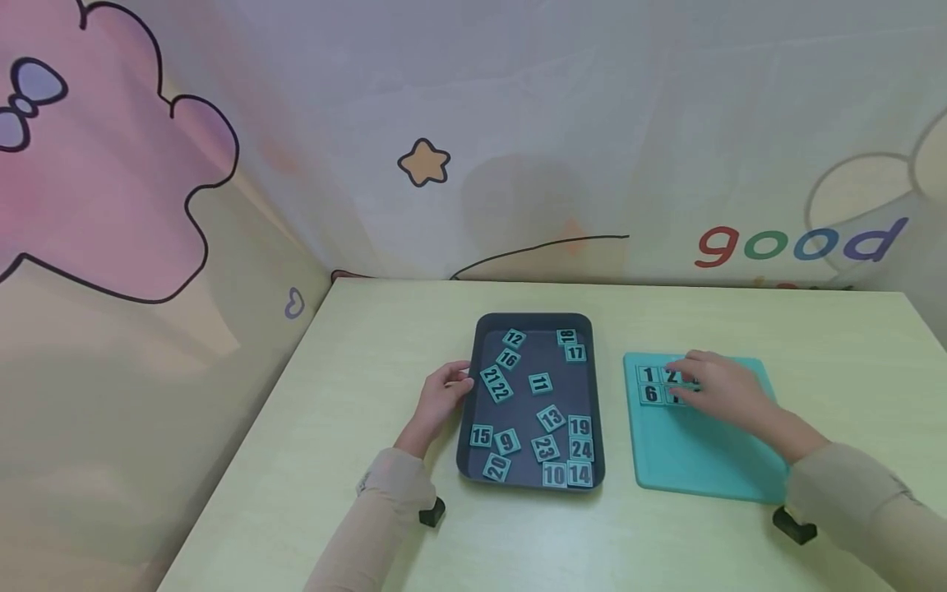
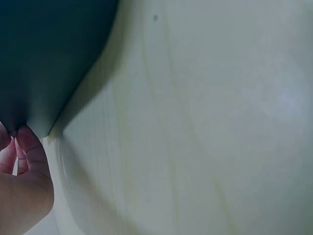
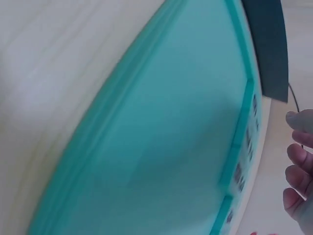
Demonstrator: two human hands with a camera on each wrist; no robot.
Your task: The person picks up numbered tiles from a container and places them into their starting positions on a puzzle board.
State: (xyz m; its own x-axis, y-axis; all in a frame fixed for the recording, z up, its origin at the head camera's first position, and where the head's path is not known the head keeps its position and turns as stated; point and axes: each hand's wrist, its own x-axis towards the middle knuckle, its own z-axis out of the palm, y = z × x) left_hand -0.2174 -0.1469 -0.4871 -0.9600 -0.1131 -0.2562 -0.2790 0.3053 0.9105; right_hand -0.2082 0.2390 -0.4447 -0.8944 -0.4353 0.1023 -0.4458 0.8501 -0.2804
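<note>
My left hand (image 1: 438, 403) pinches the left rim of a dark grey tray (image 1: 518, 419) between thumb and fingers; the left wrist view shows this hand (image 2: 32, 171) at the edge of the tray (image 2: 54, 58). Loose square number tiles lie in the tray, among them tile 11 (image 1: 541, 383) and tile 13 (image 1: 551, 418). Over a turquoise board (image 1: 703, 452) hovers my right hand (image 1: 725, 395), partly covering its tiles. Tile 1 (image 1: 648, 375) and tile 6 (image 1: 651, 395) show at the board's upper left. In the right wrist view, the right hand's loosely bent fingers (image 3: 297, 175) hold nothing visible.
Both the tray and the board lie on a pale wooden table (image 1: 318, 469). Behind the table hangs a printed backdrop (image 1: 533, 164). A small black block (image 1: 432, 513) shows by the left cuff and another black piece (image 1: 795, 524) by the right cuff.
</note>
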